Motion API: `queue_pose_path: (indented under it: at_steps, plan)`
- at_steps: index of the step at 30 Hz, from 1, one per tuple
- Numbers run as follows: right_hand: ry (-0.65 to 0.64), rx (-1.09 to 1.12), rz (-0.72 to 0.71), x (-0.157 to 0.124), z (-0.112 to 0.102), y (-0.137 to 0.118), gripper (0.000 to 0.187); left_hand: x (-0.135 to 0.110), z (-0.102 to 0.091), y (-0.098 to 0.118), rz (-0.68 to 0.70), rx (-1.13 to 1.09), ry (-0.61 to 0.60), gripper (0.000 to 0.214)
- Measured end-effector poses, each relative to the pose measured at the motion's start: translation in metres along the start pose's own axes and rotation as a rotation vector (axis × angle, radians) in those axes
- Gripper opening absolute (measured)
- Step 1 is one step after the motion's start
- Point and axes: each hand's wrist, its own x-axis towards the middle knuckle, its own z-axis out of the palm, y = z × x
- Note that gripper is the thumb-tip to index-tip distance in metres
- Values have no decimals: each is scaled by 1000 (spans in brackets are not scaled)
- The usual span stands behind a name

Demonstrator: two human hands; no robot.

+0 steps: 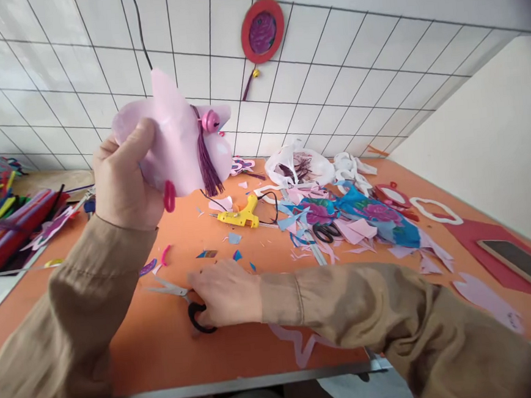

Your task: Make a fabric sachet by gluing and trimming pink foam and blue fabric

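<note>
Currently our left hand (128, 170) pinches the pink cutout (173, 139) above the desk (144, 356), tassel (206, 164) pointing down. Our right hand (227, 294) curls over the scissors (193, 313) nearer us (grip blurred; we can't tell), parted blades pointing left, long axis slanting. Scissor handling seems the step; next calls for steadiness.

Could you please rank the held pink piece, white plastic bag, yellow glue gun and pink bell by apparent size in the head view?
1. Pink piece, in the left hand
2. White plastic bag
3. Yellow glue gun
4. Pink bell
</note>
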Motion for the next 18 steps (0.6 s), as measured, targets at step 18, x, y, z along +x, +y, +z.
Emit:
queue_pose_path:
  at_steps: [18]
  plan:
    - [71,2,-100,38,5,-10,31,5,0,15,-14,0,-10,14]
